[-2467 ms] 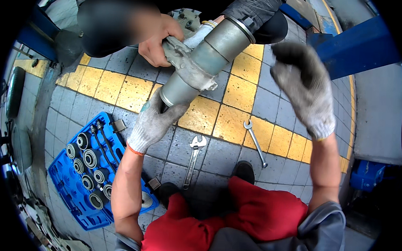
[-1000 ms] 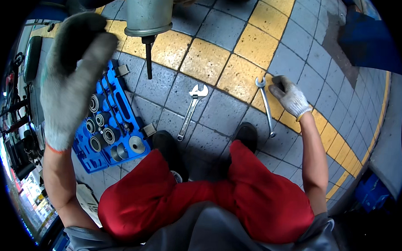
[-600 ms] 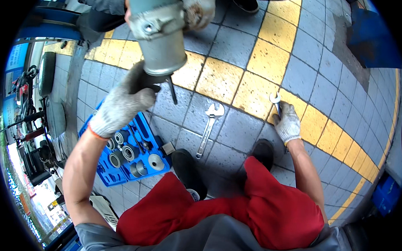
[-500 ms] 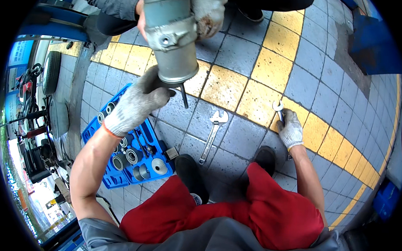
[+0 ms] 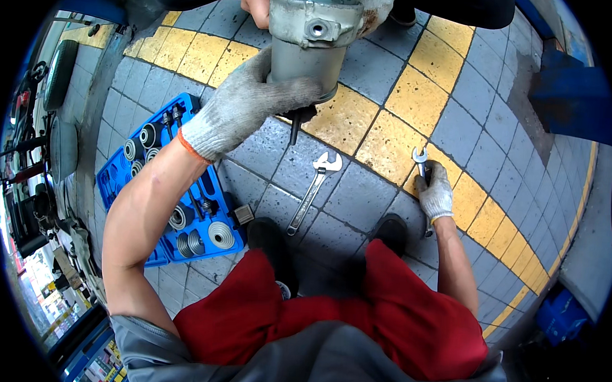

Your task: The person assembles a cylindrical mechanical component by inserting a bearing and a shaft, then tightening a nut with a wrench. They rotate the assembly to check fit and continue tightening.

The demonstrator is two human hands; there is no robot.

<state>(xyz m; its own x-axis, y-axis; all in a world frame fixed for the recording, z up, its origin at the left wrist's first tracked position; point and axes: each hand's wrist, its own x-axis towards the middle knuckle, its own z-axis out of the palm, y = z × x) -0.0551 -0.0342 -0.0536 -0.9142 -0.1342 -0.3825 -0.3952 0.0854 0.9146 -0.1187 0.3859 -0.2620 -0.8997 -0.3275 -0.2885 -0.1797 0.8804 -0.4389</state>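
Note:
My left hand (image 5: 245,105), in a grey-white work glove with an orange cuff, wraps its fingers around the lower end of a grey metal cylinder (image 5: 304,59). A dark thin rod (image 5: 294,131) sticks out below it. Across from me a co-worker's bare hand (image 5: 256,6) and gloved hand (image 5: 374,13) hold the cylinder's upper part. Low over the floor at the right, my gloved right hand (image 5: 436,193) is closed around a silver wrench (image 5: 420,158), its open jaw pointing away from me. Between my hands an adjustable wrench (image 5: 311,191) lies on the tiles.
A blue open case (image 5: 176,252) with round stepped metal pieces and rods lies under my left forearm. A small block (image 5: 243,214) sits beside it. A tyre (image 5: 60,75) stands far left; a blue metal base (image 5: 579,103) stands far right.
My left hand has shifted from beneath the cylinder's rim to a grip around its lower side. The cylinder appears farther right and higher in view. My right hand keeps the wrench.

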